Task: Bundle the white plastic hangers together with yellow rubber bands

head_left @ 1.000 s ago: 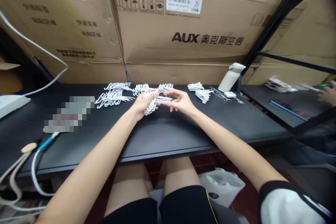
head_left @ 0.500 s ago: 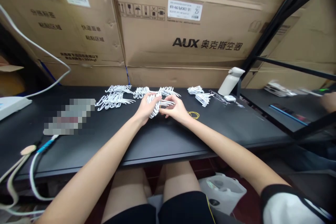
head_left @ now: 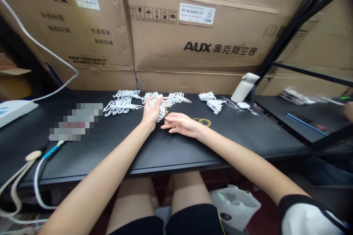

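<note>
A bundle of white hooked pieces [head_left: 160, 112] is gripped in my left hand [head_left: 151, 114] above the black table. Just to its right, my right hand [head_left: 182, 124] pulls a yellow rubber band [head_left: 166, 112] downward from the bundle with its fingertips. Behind and left of my hands lie more white bundles [head_left: 121, 106], with another [head_left: 179, 97] behind the held one. Two tied-looking white bundles [head_left: 215, 105] rest farther right. Loose yellow bands [head_left: 204, 122] lie beside my right wrist.
A white bottle [head_left: 245, 87], a small white case [head_left: 243, 105] and glasses stand or lie at the back right. A blurred-out device [head_left: 75, 122] with a cable is at left. Large cardboard boxes [head_left: 193, 55] line the back. Another person's hand shows at far right.
My right hand has moved down and away from the ends of the held bundle, and a stretched yellow band now shows between. My left hand still holds the bundle. The view has shifted slightly.
</note>
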The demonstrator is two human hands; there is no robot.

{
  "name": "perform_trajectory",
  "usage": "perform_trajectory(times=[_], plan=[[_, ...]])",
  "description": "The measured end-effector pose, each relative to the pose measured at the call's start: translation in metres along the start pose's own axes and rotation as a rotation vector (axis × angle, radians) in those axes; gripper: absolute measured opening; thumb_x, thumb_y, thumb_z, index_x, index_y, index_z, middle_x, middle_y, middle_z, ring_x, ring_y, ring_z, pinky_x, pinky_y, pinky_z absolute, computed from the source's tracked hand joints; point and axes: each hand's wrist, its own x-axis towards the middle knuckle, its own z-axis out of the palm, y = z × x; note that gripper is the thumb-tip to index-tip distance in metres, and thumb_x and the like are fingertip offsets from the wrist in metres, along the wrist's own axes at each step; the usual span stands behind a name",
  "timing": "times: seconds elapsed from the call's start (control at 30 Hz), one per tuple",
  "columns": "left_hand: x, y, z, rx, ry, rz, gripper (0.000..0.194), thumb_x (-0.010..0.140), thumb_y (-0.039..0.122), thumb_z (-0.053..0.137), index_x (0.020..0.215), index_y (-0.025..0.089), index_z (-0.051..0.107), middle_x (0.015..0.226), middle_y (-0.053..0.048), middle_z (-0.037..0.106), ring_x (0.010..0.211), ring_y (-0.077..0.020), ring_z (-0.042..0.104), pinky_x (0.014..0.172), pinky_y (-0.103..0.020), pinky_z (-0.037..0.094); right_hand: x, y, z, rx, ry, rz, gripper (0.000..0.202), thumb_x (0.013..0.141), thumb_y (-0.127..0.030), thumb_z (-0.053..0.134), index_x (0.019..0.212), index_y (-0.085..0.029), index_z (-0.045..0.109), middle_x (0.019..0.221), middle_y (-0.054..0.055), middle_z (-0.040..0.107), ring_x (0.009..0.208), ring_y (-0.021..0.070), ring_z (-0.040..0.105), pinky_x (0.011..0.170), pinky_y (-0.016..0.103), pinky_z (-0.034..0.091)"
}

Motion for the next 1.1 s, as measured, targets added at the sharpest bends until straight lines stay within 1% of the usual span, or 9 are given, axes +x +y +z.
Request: perform_trajectory(times=[0.1,0.27,0.4,0.47,0.63,0.73,0.83,0.97,1.1], plan=[[-0.002,0.006,0.001,-0.087,-0.005,-0.072,0.029,0.076,0.026,0.064,0.097,0.021,0.044,0.065,0.002,0.064,0.046,-0.0140,0.060,0.045,-0.025,0.049,0.000,0.002,0.002,-0.024,0.088,-0.105,0.027,0.066,-0.022,0.077,0.076,-0.018,0.052,0.071,-0.002,0.062,0.074,0.0142,0.070,0.050,0.014,0.049],[-0.001,0.010,0.000,-0.136,0.022,-0.096,0.023,0.077,0.024,0.063,0.093,0.019,0.047,0.064,0.002,0.063,0.045,-0.0124,0.060,0.043,-0.022,0.048,0.002,0.006,0.003,-0.185,0.260,-0.271,0.026,0.067,-0.027,0.072,0.089,-0.017,0.064,0.076,0.001,0.064,0.061,0.0108,0.066,0.041,0.015,0.044],[-0.002,0.011,0.000,-0.148,0.008,-0.138,0.023,0.077,0.025,0.064,0.093,0.018,0.049,0.064,0.002,0.063,0.046,-0.0122,0.060,0.044,-0.022,0.049,0.003,0.010,0.003,-0.487,0.350,-0.455,0.026,0.071,-0.033,0.067,0.090,-0.015,0.068,0.067,0.001,0.061,0.049,0.0105,0.056,0.035,0.020,0.041],[-0.003,0.011,0.000,-0.163,-0.002,-0.150,0.021,0.077,0.025,0.063,0.091,0.017,0.050,0.064,0.002,0.063,0.046,-0.0116,0.060,0.044,-0.022,0.049,0.002,0.011,0.001,-0.699,0.389,-0.551,0.023,0.073,-0.030,0.066,0.091,-0.016,0.069,0.069,0.001,0.060,0.050,0.0104,0.053,0.041,0.023,0.044],[-0.004,0.011,0.002,-0.212,-0.021,-0.173,0.014,0.077,0.023,0.063,0.083,0.016,0.052,0.062,0.002,0.062,0.047,-0.0105,0.060,0.042,-0.019,0.047,0.003,0.015,-0.003,-1.125,0.435,-0.784,0.010,0.079,-0.019,0.059,0.082,-0.019,0.069,0.080,0.003,0.057,0.066,0.0128,0.056,0.067,0.030,0.052],[-0.003,0.012,0.002,-0.248,-0.001,-0.212,0.009,0.079,0.022,0.060,0.080,0.015,0.054,0.062,0.001,0.062,0.047,-0.0096,0.059,0.042,-0.018,0.046,0.003,0.016,-0.003,-1.265,0.425,-0.969,0.013,0.085,-0.020,0.054,0.082,-0.019,0.067,0.103,0.010,0.056,0.091,0.0194,0.057,0.074,0.034,0.053],[-0.001,0.015,0.001,-0.287,0.029,-0.271,0.009,0.080,0.022,0.058,0.077,0.015,0.054,0.059,0.002,0.060,0.043,-0.0089,0.057,0.040,-0.017,0.044,0.001,0.014,-0.001,-1.343,0.298,-1.102,0.014,0.087,-0.019,0.051,0.085,-0.020,0.065,0.114,0.012,0.056,0.110,0.0236,0.051,0.085,0.040,0.051],[-0.002,0.019,0.001,-0.273,0.020,-0.321,0.010,0.082,0.023,0.056,0.077,0.016,0.051,0.058,0.002,0.060,0.038,-0.0093,0.054,0.037,-0.019,0.043,-0.004,0.008,0.000,-1.338,0.057,-1.030,0.014,0.091,-0.021,0.046,0.091,-0.021,0.059,0.097,0.009,0.063,0.097,0.0206,0.058,0.089,0.039,0.049],[-0.005,0.018,0.000,-0.244,-0.093,-0.295,0.011,0.080,0.024,0.059,0.079,0.017,0.051,0.056,0.003,0.058,0.038,-0.0114,0.055,0.035,-0.021,0.043,-0.006,0.009,0.000,-1.147,0.122,-0.831,0.012,0.094,-0.029,0.041,0.097,-0.022,0.050,0.092,0.005,0.065,0.085,0.0168,0.063,0.081,0.034,0.051]])
